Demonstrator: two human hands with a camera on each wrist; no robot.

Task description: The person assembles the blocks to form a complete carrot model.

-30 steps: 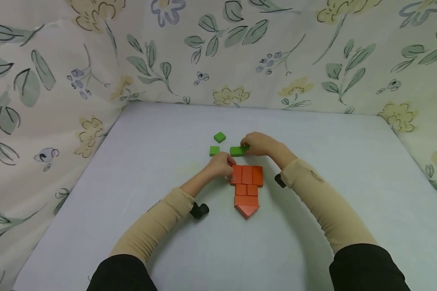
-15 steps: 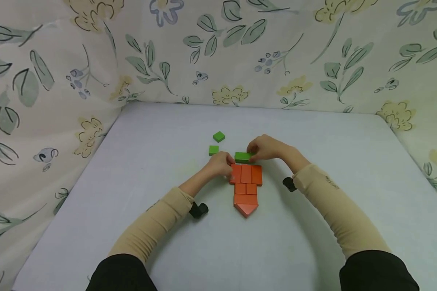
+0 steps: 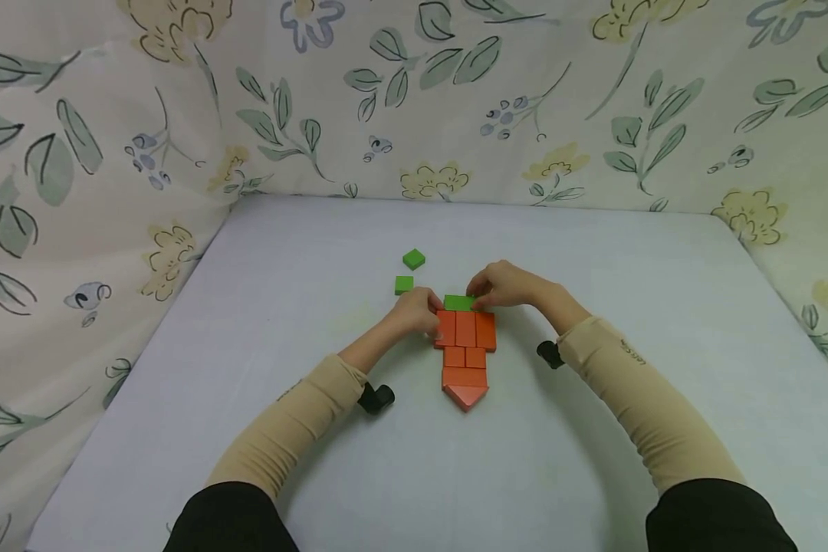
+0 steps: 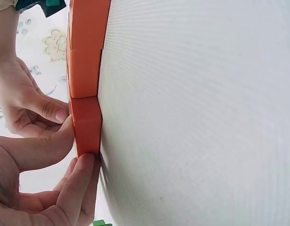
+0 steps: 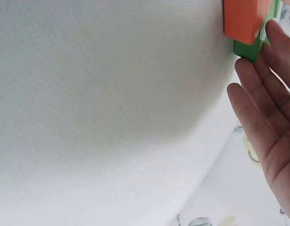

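Note:
In the head view my left hand [image 3: 416, 312] pinches the left orange block [image 3: 445, 330] of a row of three. The left wrist view shows its thumb and fingertips at the end of this orange block [image 4: 87, 129]. My right hand [image 3: 502, 285] grips the right end of a green rectangular block [image 3: 458, 303], which lies against the far side of that row. Below the row, two small orange blocks, a wide orange block [image 3: 464, 376] and an orange triangle [image 3: 465, 396] continue the flat shape. In the right wrist view, the fingers [image 5: 246, 70] touch the green block [image 5: 246, 51].
Two small green blocks lie apart beyond the left hand, one squared up [image 3: 404, 285] and one turned as a diamond [image 3: 414, 259]. White cloth covers the table [image 3: 283, 268], and a flower-printed curtain [image 3: 414, 100] hangs behind and at the sides.
My right hand has moved right and toward me, bringing the green block from beyond the orange row to lie against it. The left hand has stayed on the orange block.

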